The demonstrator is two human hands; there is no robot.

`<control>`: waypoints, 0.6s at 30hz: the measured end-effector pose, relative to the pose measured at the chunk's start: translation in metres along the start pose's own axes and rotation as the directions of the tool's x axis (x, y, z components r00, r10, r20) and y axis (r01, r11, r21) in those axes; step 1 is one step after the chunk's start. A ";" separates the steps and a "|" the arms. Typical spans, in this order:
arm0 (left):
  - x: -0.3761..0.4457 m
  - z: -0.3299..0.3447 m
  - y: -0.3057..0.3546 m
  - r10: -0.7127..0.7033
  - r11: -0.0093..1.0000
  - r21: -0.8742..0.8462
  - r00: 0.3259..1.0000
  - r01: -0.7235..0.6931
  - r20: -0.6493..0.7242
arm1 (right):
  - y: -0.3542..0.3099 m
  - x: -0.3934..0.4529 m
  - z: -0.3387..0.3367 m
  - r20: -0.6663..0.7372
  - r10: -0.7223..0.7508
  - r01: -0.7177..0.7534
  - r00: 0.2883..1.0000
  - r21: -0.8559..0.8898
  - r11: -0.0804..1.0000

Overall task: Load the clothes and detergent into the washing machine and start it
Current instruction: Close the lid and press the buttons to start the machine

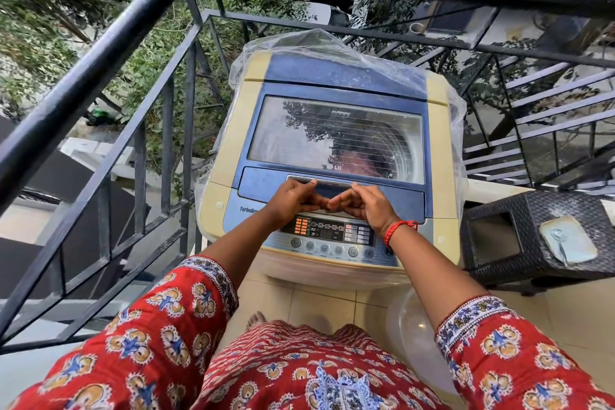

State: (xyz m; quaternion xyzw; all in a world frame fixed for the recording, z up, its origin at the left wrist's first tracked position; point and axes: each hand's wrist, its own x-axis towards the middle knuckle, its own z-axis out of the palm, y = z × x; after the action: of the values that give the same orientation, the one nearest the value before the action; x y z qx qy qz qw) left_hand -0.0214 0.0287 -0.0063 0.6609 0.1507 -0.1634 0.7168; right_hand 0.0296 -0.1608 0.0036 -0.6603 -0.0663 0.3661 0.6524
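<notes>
A cream and blue top-loading washing machine [226, 130] stands in front of me with its glass lid [332, 133] down. Through the glass I see the steel drum and something dark inside. My left hand [293, 198] and my right hand [361, 205] rest side by side on the lid's front edge, fingers curled at the handle recess [321, 181]. The lit control panel [329, 233] lies just below my wrists. No loose clothes or detergent are in view.
A clear plastic cover [319, 43] is pushed back over the machine's rear. A black metal railing [139, 83] runs along the left and back. A dark wicker stool [519, 230] with a small tray [567, 240] stands at the right. A translucent tub [412, 333] sits on the tiled floor.
</notes>
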 end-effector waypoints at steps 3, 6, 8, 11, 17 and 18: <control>-0.001 0.001 0.002 0.002 1.000 -0.010 1.000 -0.002 -0.003 | -0.001 0.000 0.000 -0.002 0.006 -0.006 1.000 -0.005 1.000; -0.001 0.001 0.001 0.001 1.000 -0.012 1.000 -0.001 -0.008 | -0.002 -0.001 0.000 0.001 0.004 -0.004 1.000 -0.004 1.000; -0.001 0.000 0.000 0.000 1.000 -0.010 1.000 0.000 -0.009 | -0.001 -0.001 0.000 0.001 0.004 -0.004 1.000 -0.003 1.000; 0.000 0.000 0.000 0.001 1.000 -0.007 1.000 -0.001 -0.002 | 0.000 0.000 0.000 0.003 0.001 -0.001 1.000 -0.021 1.000; 0.002 -0.001 -0.001 0.006 1.000 0.011 1.000 -0.006 0.008 | 0.001 0.001 -0.001 -0.003 0.005 -0.005 1.000 -0.026 1.000; 0.002 -0.001 -0.001 0.004 1.000 0.011 1.000 -0.004 0.006 | 0.001 0.001 -0.001 -0.002 0.004 -0.005 1.000 -0.028 1.000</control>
State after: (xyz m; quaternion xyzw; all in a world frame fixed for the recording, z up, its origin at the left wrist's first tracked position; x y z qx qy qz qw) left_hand -0.0204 0.0293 -0.0082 0.6646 0.1463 -0.1646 0.7140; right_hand 0.0303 -0.1608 0.0027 -0.6697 -0.0693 0.3661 0.6424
